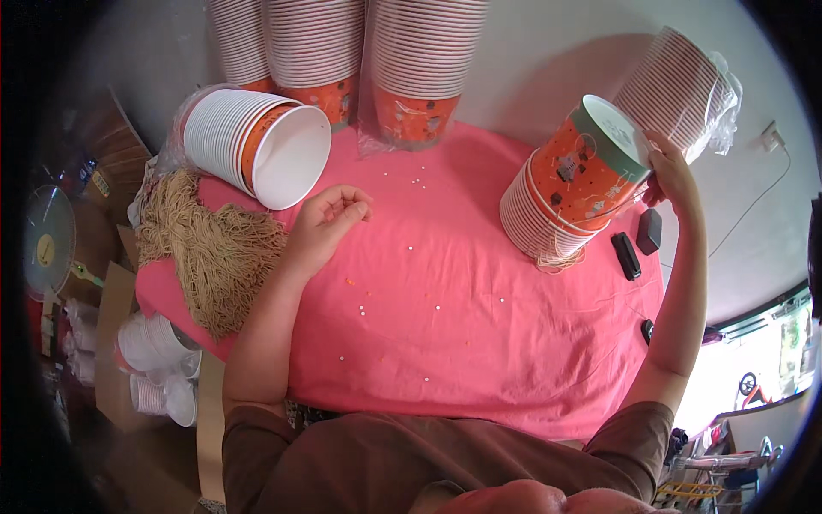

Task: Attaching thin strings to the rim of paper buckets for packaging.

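Note:
On the right, my right hand [672,176] is closed on the base edge of a paper bucket [578,167], orange with a green band and printed drawings. The bucket sits upside down at the top of a tilted stack of nested buckets [535,210] with white rims. Thin beige cords run across its side and bunch at the stack's lower end. My left hand [325,227] is raised over the pink cloth with fingers loosely curled and nothing visible in them. Beside that forearm lies a heap of tan strings [218,265].
Tall stacks of paper buckets [419,60] stand by the wall. Another stack [295,154] lies sideways at the left. Small white bits [437,307] dot the pink tablecloth [402,343]. A black object [626,256] and a dark block [649,231] sit at the right edge.

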`<state>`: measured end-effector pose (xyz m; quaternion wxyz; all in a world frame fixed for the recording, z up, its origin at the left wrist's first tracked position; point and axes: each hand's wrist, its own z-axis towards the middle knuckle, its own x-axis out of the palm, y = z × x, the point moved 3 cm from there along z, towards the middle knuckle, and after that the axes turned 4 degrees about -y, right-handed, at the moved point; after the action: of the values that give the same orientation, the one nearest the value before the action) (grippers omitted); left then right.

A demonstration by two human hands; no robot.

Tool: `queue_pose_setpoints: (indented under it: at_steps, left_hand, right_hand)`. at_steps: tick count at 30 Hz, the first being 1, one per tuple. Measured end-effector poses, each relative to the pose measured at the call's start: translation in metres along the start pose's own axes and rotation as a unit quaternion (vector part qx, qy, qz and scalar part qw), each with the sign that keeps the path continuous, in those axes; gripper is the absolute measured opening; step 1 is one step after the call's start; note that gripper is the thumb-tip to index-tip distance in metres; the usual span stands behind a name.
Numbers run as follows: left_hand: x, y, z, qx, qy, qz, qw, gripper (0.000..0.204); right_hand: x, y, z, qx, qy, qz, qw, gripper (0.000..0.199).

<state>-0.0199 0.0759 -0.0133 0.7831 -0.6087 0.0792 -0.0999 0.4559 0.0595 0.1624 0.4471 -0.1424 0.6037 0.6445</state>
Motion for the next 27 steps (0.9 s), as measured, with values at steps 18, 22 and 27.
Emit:
queue_pose_setpoints:
  at_steps: [18, 22, 27]
  left_hand:
    - [-0.008, -0.010, -0.004, 0.050, -0.033, 0.030, 0.998, 0.012]
    - [-0.040, -0.036, -0.004, 0.144, -0.231, 0.162, 0.949, 0.012]
    - [-0.078, -0.053, -0.003, 0.233, -0.374, 0.379, 0.814, 0.018]
  right_hand:
    - [0.015, -0.011, -0.006, -0.028, -0.007, -0.003, 1.000, 0.045]
    - [-0.001, -0.035, 0.009, -0.097, -0.064, -0.081, 0.990, 0.041]
    - [0.003, 0.032, -0.035, -0.250, -0.264, -0.301, 0.882, 0.030]
